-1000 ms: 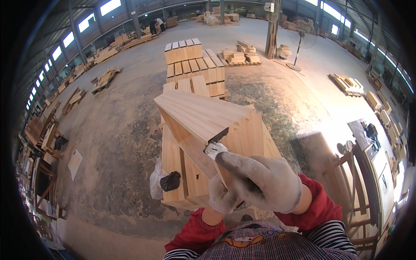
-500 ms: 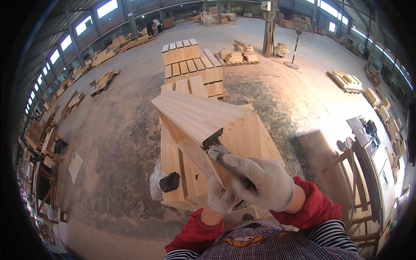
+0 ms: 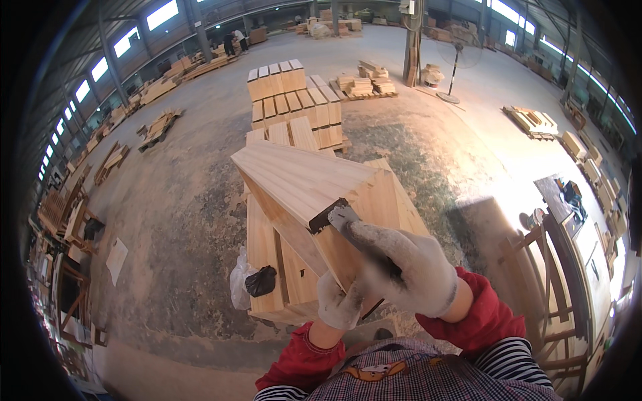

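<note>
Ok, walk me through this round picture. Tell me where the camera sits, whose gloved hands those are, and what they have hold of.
The camera is worn on a person's head and looks down, so the arms in red sleeves coming in from the bottom edge are the wearer's own. The wide lens bends straight lines near the rim; that is why the hall looks round.

The left hand, in a pale work glove, grips the near lower end of a light wooden panel made of joined boards, propping it up at a tilt. The right hand, also gloved, holds a scraper with its dark blade against the panel's edge.

Under the panel is a stack of similar boards, with a black bag on it. Farther off, on the dusty concrete floor, stand more stacks of timber, and wooden frames to the right.
</note>
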Available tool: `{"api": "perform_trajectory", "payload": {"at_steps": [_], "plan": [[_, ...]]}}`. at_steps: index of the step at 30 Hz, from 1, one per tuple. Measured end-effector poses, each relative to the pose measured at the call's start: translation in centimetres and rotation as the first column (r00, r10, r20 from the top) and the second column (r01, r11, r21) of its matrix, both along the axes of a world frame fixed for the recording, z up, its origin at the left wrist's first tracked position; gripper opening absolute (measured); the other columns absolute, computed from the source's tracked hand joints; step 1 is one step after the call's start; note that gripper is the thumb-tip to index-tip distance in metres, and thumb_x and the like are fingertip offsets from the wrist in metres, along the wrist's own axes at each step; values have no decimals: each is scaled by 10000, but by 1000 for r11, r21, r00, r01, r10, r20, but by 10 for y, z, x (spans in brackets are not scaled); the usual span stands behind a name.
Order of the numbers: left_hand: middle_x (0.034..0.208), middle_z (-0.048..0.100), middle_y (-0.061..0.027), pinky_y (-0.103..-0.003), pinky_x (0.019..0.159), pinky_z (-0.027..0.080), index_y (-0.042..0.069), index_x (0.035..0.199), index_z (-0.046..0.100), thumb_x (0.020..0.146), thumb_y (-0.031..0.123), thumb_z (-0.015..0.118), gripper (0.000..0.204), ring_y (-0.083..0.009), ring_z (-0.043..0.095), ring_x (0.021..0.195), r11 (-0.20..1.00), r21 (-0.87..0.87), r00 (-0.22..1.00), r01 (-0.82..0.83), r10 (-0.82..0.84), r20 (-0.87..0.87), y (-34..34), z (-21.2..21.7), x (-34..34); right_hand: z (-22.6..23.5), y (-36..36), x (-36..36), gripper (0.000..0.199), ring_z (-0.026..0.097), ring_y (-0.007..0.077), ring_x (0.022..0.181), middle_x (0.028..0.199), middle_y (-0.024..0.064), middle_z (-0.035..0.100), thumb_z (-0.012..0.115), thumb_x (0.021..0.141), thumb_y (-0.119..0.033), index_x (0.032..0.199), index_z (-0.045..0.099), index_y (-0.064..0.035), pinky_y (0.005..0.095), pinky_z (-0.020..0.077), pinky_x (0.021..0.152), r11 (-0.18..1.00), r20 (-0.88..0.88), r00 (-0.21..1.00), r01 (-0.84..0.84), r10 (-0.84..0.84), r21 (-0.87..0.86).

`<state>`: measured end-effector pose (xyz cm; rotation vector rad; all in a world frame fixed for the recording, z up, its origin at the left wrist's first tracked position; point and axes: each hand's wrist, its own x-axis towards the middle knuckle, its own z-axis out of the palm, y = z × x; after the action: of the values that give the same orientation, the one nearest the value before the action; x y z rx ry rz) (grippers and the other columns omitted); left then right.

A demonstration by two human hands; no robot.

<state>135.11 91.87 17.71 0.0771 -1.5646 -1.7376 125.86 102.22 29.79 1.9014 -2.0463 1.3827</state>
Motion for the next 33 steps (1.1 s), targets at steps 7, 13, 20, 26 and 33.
{"api": "perform_trajectory", "payload": {"at_steps": [7, 13, 20, 26, 33], "plan": [[733, 571, -74, -277, 567, 426, -25, 951, 579, 866, 109, 480, 187, -159, 519, 620, 999, 32, 998, -10, 8, 70, -2, -3, 3, 0, 4, -2, 436, 611, 298, 638, 795, 158, 613, 570, 796, -72, 1228, 522, -34, 356, 490, 581, 1000, 51, 999, -18, 18, -2], [711, 566, -51, -257, 526, 405, -24, 907, 581, 857, 81, 502, 141, -125, 504, 593, 999, -25, 993, -38, 41, 110, -1, 6, 5, 0, -10, -13, 424, 601, 303, 631, 778, 162, 606, 551, 805, -53, 1227, 522, -29, 350, 488, 590, 995, 97, 995, 16, -6, -98], [719, 581, -44, -244, 538, 412, -23, 903, 588, 846, 75, 529, 128, -105, 507, 611, 1000, 25, 989, -15, 11, 147, -1, 7, 8, 20, 2, -26, 449, 595, 285, 608, 732, 144, 584, 565, 800, -66, 1246, 514, -48, 339, 477, 561, 1000, -31, 999, 20, -20, 0], [744, 596, -52, -248, 564, 428, -36, 954, 597, 850, 99, 550, 176, -116, 532, 642, 996, 91, 999, -3, -1, 39, 1, 3, 4, 37, 1, -24, 535, 576, 237, 549, 690, 88, 573, 606, 775, -122, 1295, 483, -84, 322, 452, 474, 974, -380, 903, -147, 203, 171], [729, 591, -48, -248, 562, 424, -37, 867, 601, 865, 125, 549, 170, -129, 533, 625, 999, 38, 991, -33, 28, 129, -1, 3, 14, 56, 1, -49, 516, 546, 187, 518, 657, 25, 571, 600, 718, -82, 1218, 573, -205, 285, 428, 439, 985, -590, 804, 35, 71, 166]]}}
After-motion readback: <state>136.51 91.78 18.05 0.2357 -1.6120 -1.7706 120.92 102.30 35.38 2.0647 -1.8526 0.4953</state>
